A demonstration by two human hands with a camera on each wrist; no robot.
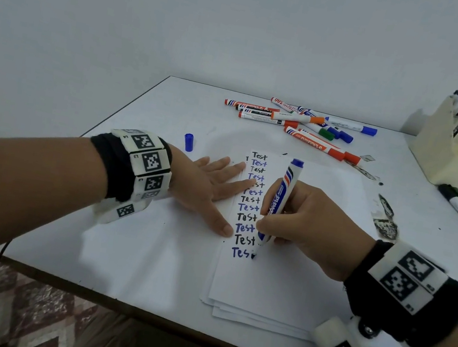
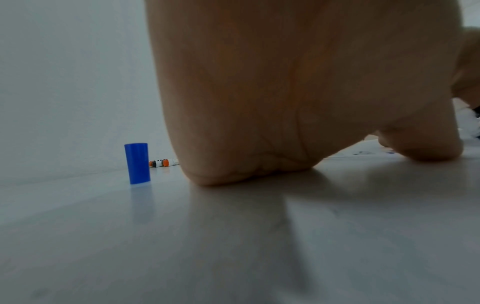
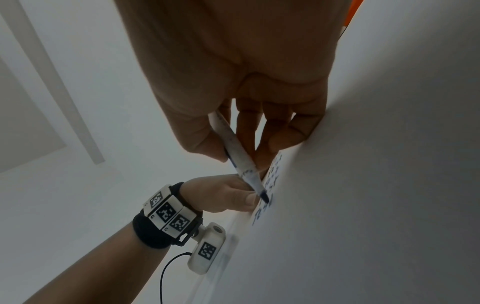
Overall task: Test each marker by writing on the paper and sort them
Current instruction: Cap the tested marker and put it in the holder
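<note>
The white worktop [image 1: 172, 108] spreads out in front of me, and on its near right part lies the stack of white paper sheets [image 1: 277, 289] carrying a column of "Test" words in alternating black and blue. At the far right stands a cream-coloured holder [image 1: 455, 152] with several blue-capped markers upright in it; left of it, at the far middle, a loose pile of white-barrelled markers with orange, blue and green caps [image 1: 301, 121] waits its turn.

My left hand [image 1: 208, 182] lies flat and released, fingers straight, pressing the left edge of the paper. My right hand [image 1: 304, 223] is grasping the white blue-ended whiteboard marker [image 1: 279, 203], its tip on the bottom, unfinished blue word.

I judge the coming move turns on the small blue cylindrical cap [image 1: 188, 142]: it stands upright on the worktop just beyond my left hand, far and left of the marker, whose long axis runs from the tip nearest me up and away. My left hand is plainly the nearer one to that cap.

The left wrist view shows the cap [image 2: 137, 163] standing on end, apart from my palm. The right wrist view shows the tip meeting the paper and my thumb and fingers pinching the barrel, which the head view partly hides.
</note>
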